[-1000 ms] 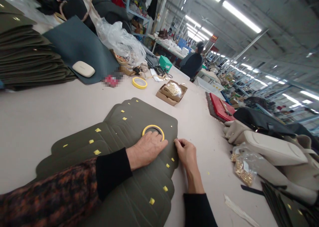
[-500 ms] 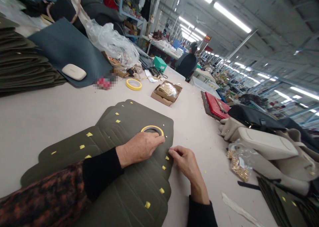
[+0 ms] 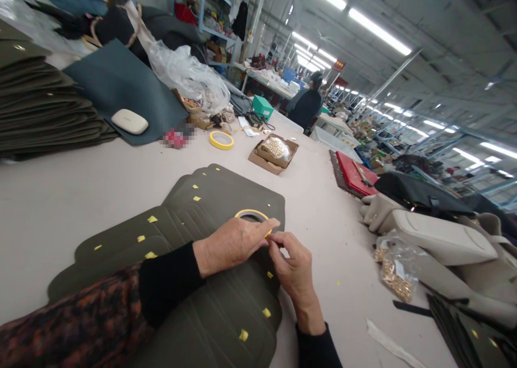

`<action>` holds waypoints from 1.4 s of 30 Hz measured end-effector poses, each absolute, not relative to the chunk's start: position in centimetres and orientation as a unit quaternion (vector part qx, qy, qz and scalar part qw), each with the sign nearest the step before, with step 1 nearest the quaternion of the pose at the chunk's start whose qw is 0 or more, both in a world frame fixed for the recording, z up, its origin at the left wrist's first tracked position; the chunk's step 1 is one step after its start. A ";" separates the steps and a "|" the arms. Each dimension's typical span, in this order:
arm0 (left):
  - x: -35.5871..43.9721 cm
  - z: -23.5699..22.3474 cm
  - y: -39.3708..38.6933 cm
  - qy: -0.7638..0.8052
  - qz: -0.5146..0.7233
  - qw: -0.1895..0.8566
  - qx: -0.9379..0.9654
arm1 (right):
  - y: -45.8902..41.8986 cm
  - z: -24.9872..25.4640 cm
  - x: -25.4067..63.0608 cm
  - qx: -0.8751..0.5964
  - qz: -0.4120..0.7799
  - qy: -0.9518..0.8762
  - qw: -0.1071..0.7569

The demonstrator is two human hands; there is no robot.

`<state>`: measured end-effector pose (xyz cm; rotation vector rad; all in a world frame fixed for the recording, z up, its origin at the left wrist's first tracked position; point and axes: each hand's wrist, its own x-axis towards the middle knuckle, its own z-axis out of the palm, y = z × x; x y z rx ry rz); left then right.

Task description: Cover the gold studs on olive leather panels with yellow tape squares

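My left hand (image 3: 236, 243) is closed on a roll of yellow tape (image 3: 251, 214), held over a fan of overlapping dark olive panels (image 3: 226, 193). Close beside it, my right hand (image 3: 291, 260) pinches at the roll's near edge, thumb and forefinger together; whatever is between those fingertips is too small to make out. Small yellow tape pieces (image 3: 196, 198) dot the panels along both sides. A tiny shiny metal fitting shows near the top panel's right edge.
A second yellow tape roll (image 3: 221, 140) lies farther back, beside a cardboard box (image 3: 274, 153) of gold hardware. Stacked olive panels (image 3: 52, 109) stand at left. Cream bags (image 3: 442, 236) and a plastic bag of gold fittings (image 3: 398, 276) lie at right. A person (image 3: 306, 106) sits in the background.
My right hand has moved up and left from the panels' right edge to the tape roll. My left hand has shifted slightly right with the roll, and the whole view has moved a little.
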<state>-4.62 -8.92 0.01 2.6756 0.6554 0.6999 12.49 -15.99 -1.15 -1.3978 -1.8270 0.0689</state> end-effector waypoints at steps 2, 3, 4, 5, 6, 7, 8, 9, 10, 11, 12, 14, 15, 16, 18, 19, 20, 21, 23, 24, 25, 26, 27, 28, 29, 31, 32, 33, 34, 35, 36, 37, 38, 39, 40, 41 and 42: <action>-4.7 0.3 -9.0 0.228 0.236 0.156 0.932 | -16.0 -1.4 12.4 -0.561 -0.011 -0.723 0.403; -4.7 0.5 -9.0 0.230 0.231 0.161 0.931 | -16.0 -1.5 12.3 -0.567 -0.025 -0.718 0.403; -4.7 0.6 -8.9 0.237 0.226 0.165 0.930 | -16.1 -1.5 12.2 -0.572 -0.034 -0.713 0.404; -4.7 0.7 -8.9 0.246 0.222 0.167 0.929 | -16.1 -1.5 12.0 -0.578 -0.037 -0.707 0.406; -4.7 0.8 -8.8 0.256 0.218 0.168 0.927 | -16.2 -1.4 11.8 -0.584 -0.034 -0.700 0.409; -4.7 0.8 -8.8 0.265 0.217 0.164 0.925 | -16.2 -1.3 11.5 -0.593 -0.024 -0.690 0.414; -4.7 0.9 -8.7 0.270 0.218 0.157 0.925 | -16.2 -1.2 11.3 -0.606 -0.006 -0.675 0.421; -4.7 0.9 -8.7 0.271 0.220 0.146 0.926 | -16.1 -1.2 11.0 -0.622 0.024 -0.654 0.430; -4.7 0.8 -8.8 0.270 0.222 0.134 0.927 | -15.9 -1.1 10.9 -0.638 0.067 -0.626 0.443; -4.7 0.8 -8.9 0.268 0.227 0.121 0.929 | -15.7 -1.1 10.8 -0.651 0.121 -0.591 0.460; -4.6 0.8 -9.0 0.266 0.234 0.108 0.929 | -15.5 -1.2 10.9 -0.660 0.179 -0.549 0.481; -4.6 0.8 -9.4 0.259 0.254 0.089 0.927 | -14.8 -1.6 11.5 -0.668 0.276 -0.449 0.526; -4.5 0.7 -9.6 0.256 0.262 0.083 0.927 | -14.4 -1.8 12.0 -0.671 0.306 -0.401 0.544; -4.4 0.7 -9.7 0.255 0.264 0.079 0.927 | -14.1 -2.1 12.6 -0.675 0.325 -0.363 0.554; -4.3 0.4 -9.7 0.260 0.251 0.075 0.930 | -13.4 -2.5 13.9 -0.686 0.342 -0.336 0.548; -4.3 0.2 -9.6 0.267 0.239 0.073 0.931 | -13.2 -2.6 14.3 -0.689 0.345 -0.346 0.535; -4.3 -0.1 -9.4 0.274 0.226 0.069 0.932 | -13.0 -2.8 14.7 -0.692 0.346 -0.365 0.518; -4.3 -0.3 -9.2 0.280 0.213 0.066 0.934 | -12.8 -2.9 14.9 -0.695 0.343 -0.386 0.500; -4.3 -0.6 -8.9 0.292 0.191 0.064 0.935 | -12.5 -3.0 14.9 -0.704 0.326 -0.425 0.467; -4.3 -0.8 -8.7 0.296 0.181 0.065 0.936 | -12.4 -3.0 14.8 -0.711 0.311 -0.442 0.450; -4.4 -0.8 -8.6 0.299 0.172 0.067 0.936 | -12.3 -3.0 14.6 -0.720 0.291 -0.459 0.431; -4.4 -0.9 -8.5 0.300 0.165 0.070 0.937 | -12.2 -2.9 14.4 -0.730 0.266 -0.476 0.411; -4.4 -0.9 -8.5 0.302 0.161 0.071 0.937 | -12.0 -2.8 14.3 -0.740 0.238 -0.494 0.390; -4.4 -0.9 -8.4 0.302 0.159 0.070 0.938 | -11.9 -2.8 14.1 -0.747 0.208 -0.512 0.368; -4.4 -0.9 -8.4 0.300 0.158 0.069 0.938 | -11.8 -2.6 14.0 -0.752 0.179 -0.530 0.347; -4.4 -1.0 -8.2 0.299 0.160 0.064 0.939 | -11.4 -2.4 14.0 -0.752 0.130 -0.565 0.315; -4.4 -1.1 -8.2 0.298 0.162 0.062 0.939 | -11.3 -2.3 14.0 -0.750 0.115 -0.577 0.303; -4.3 -1.2 -8.1 0.297 0.164 0.062 0.939 | -11.2 -2.2 14.1 -0.749 0.108 -0.585 0.292; -4.3 -1.3 -8.0 0.296 0.168 0.061 0.938 | -11.1 -2.2 14.1 -0.750 0.106 -0.588 0.283; -4.2 -1.4 -8.0 0.295 0.171 0.060 0.938 | -11.0 -2.1 14.2 -0.753 0.105 -0.587 0.278; -4.2 -1.5 -7.9 0.295 0.175 0.059 0.937 | -11.0 -2.1 14.4 -0.758 0.104 -0.581 0.278; -4.2 -1.6 -7.9 0.295 0.179 0.058 0.937 | -11.1 -2.1 14.5 -0.761 0.102 -0.572 0.286; -4.1 -1.6 -7.8 0.295 0.182 0.057 0.936 | -11.3 -2.1 14.6 -0.760 0.103 -0.565 0.303; -4.1 -1.6 -7.8 0.295 0.183 0.056 0.936 | -11.5 -2.2 14.7 -0.754 0.107 -0.562 0.324; -4.2 -1.5 -7.7 0.294 0.185 0.056 0.936 | -11.7 -2.2 14.8 -0.742 0.110 -0.566 0.342; -4.2 -1.4 -7.7 0.291 0.186 0.056 0.937 | -12.0 -2.3 14.9 -0.726 0.112 -0.580 0.352; -4.3 -1.3 -7.6 0.289 0.188 0.057 0.937 | -12.1 -2.3 14.9 -0.710 0.108 -0.600 0.352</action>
